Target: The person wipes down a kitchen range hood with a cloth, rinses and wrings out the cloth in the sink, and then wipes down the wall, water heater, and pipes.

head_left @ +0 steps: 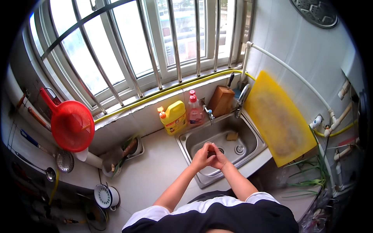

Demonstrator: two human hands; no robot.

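Observation:
Over the near part of the steel sink (186,138), my left hand (201,158) and my right hand (220,158) are brought together, fingers curled and touching at the tips. A small dark patch shows between the palms; whether it is an object or just shadow, I cannot make out. Beyond the hands, a tan sponge (232,136) lies on the basin floor near the drain (239,149). The tap with a blue mark (210,113) and a curved chrome faucet (243,96) stand at the sink's back edge.
Left of the sink are a yellow jug (174,117) and a pink-capped bottle (195,110). A wooden knife block (222,101) stands behind. A yellow board (278,120) leans at right, above green onions (311,176). A red colander (72,126) hangs left, above a white enamel mug (113,197).

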